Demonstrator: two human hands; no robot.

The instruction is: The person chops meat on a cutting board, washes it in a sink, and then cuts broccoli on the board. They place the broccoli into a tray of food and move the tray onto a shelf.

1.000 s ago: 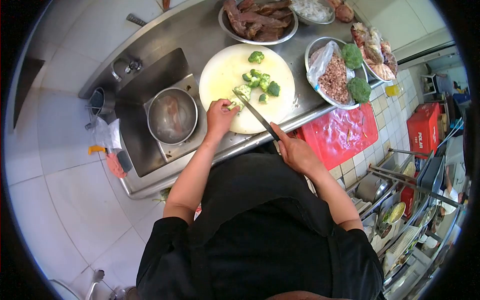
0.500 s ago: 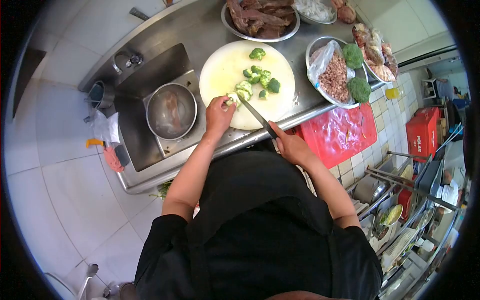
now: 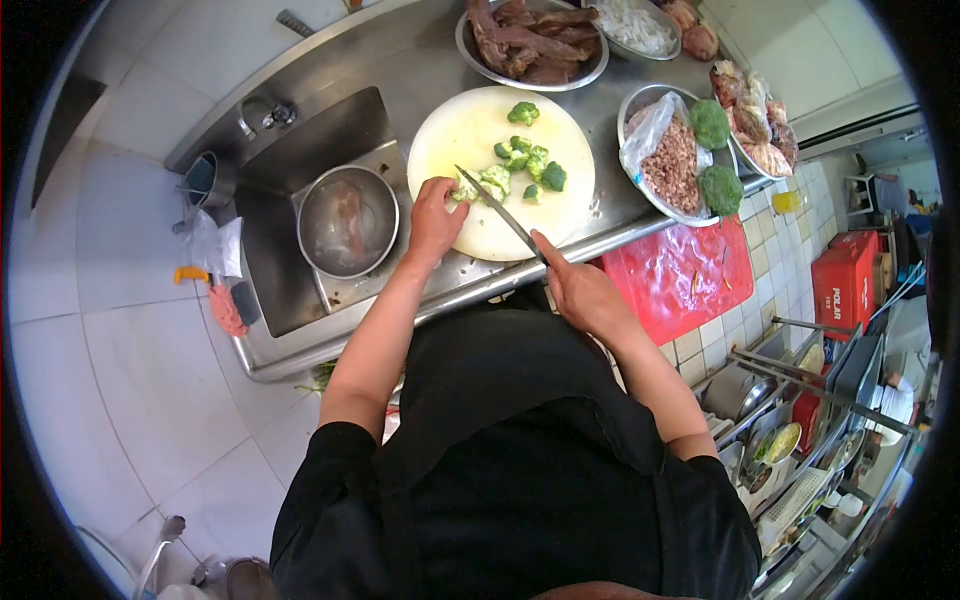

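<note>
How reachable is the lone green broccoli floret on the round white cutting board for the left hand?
Probably yes: the left hand rests on that board, with mostly bare board between it and the lone floret.

The round cutting board (image 3: 470,115) is bare along its far-left part and its near edge. The cut broccoli (image 3: 522,160) fills its middle, and the knife (image 3: 497,207) slants across it from the right hand (image 3: 582,292) toward the left hand (image 3: 436,215). Beyond the board there is bare tabletop (image 3: 400,55). The meat bowl (image 3: 530,45) closes the far side. The bowl with the bag (image 3: 668,150) crowds the right. The steel bowl (image 3: 348,222) in the sink (image 3: 300,140) sits just beside the left.
</note>
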